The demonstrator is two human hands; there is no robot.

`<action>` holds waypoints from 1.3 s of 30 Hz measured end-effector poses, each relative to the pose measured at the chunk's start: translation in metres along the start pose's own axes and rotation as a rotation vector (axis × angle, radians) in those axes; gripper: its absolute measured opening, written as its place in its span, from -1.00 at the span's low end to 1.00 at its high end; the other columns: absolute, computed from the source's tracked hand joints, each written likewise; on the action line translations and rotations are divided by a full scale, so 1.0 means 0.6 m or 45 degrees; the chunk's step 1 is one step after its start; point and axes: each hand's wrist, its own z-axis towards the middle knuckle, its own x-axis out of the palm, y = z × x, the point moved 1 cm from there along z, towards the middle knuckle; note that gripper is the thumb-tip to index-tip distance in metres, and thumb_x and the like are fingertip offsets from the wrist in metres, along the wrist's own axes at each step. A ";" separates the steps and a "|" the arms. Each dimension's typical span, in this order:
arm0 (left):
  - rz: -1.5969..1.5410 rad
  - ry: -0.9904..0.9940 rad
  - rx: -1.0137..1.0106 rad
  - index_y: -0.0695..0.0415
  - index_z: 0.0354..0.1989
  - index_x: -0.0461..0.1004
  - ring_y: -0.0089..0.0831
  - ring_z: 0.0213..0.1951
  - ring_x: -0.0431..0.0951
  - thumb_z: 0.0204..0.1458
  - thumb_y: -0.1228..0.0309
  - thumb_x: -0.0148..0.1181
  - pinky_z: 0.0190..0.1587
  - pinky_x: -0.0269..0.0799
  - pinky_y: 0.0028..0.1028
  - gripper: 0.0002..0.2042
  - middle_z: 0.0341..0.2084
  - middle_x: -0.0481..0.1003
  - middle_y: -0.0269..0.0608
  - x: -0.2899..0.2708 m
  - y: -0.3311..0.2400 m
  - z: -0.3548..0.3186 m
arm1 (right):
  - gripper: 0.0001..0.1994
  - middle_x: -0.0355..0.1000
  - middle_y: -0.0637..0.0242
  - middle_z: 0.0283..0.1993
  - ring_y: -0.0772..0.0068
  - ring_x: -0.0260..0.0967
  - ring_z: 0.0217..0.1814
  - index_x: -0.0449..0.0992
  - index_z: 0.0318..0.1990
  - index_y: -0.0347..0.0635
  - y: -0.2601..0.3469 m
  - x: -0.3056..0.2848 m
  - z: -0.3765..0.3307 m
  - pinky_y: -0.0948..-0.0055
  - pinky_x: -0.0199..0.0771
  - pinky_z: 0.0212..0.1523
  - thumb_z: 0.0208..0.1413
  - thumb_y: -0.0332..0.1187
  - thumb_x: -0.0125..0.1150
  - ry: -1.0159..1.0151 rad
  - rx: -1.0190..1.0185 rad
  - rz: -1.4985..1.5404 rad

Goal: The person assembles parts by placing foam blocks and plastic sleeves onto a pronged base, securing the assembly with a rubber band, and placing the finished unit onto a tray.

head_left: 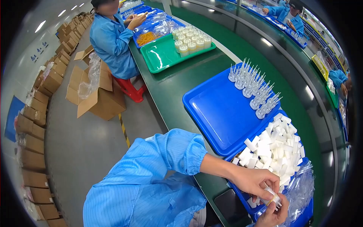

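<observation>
My left hand (pixel 252 182) reaches across from the left with its fingers pinched on a small whitish cylindrical plastic part (pixel 271 196) that has a yellow band. My right hand (pixel 278 212), at the lower right, grips the same part from below. Thin prongs show at its lower end; the fingers cover much of the rest. Just beyond my hands lies a heap of white foam-like blocks (pixel 274 145) in a blue tray. Clear plastic bags or pieces (pixel 301 189) lie right beside my right hand.
A blue tray (pixel 206 113) holds rows of clear pronged parts (pixel 252 85). Farther off, a green tray (pixel 159 56) carries white cylinders (pixel 192 41). A dark flat device (pixel 231 206) lies near the table edge. A co-worker (pixel 113 41) sits beyond an open carton (pixel 98 94).
</observation>
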 end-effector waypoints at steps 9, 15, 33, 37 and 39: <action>0.030 0.010 -0.030 0.26 -0.01 0.27 -0.55 -0.32 0.56 0.25 0.27 0.18 -0.35 0.50 -0.54 -0.65 -0.21 0.52 -0.15 -0.001 -0.012 0.002 | -0.32 0.47 0.11 -0.16 0.32 0.41 -0.26 0.49 -0.02 -0.49 -0.020 0.014 -0.003 0.38 0.48 -0.26 0.06 0.11 0.38 -0.158 0.051 0.167; 0.068 -0.152 0.022 0.25 0.01 0.38 -0.53 -0.28 0.58 0.35 0.12 -0.05 -0.32 0.52 -0.53 -0.62 -0.24 0.52 -0.20 -0.007 -0.021 0.007 | -0.21 0.42 0.03 -0.06 0.06 0.42 -0.09 0.49 -0.02 -0.41 0.025 0.030 0.018 0.18 0.49 -0.13 -0.25 0.10 0.59 -0.188 -0.574 -0.761; 0.392 -0.229 0.097 0.21 -0.08 0.41 -0.55 -0.33 0.50 0.38 0.06 -0.17 -0.28 0.46 -0.53 -0.58 -0.32 0.49 -0.29 -0.011 0.019 0.003 | -0.33 0.36 0.03 -0.04 0.01 0.33 -0.08 0.44 0.07 -0.43 0.003 0.032 -0.004 0.15 0.37 -0.08 -0.15 -0.20 0.60 0.069 -0.547 -0.636; -0.021 -0.241 -0.299 0.20 0.03 0.40 -0.58 -0.28 0.49 0.40 0.07 -0.22 -0.22 0.45 -0.55 -0.57 -0.25 0.48 -0.29 -0.008 -0.018 -0.012 | -0.20 0.36 0.06 -0.01 0.02 0.33 -0.02 0.42 0.10 -0.37 0.003 0.035 0.011 0.11 0.34 -0.02 -0.28 -0.08 0.65 0.042 -0.489 -0.604; -0.214 -0.276 -0.264 0.19 0.07 0.38 -0.58 -0.25 0.51 0.40 0.01 -0.24 -0.22 0.45 -0.56 -0.53 -0.23 0.49 -0.29 -0.015 -0.012 -0.009 | -0.17 0.37 0.08 0.00 0.03 0.33 -0.01 0.42 0.11 -0.35 -0.004 0.036 0.019 0.11 0.34 -0.01 -0.34 -0.09 0.66 0.034 -0.426 -0.638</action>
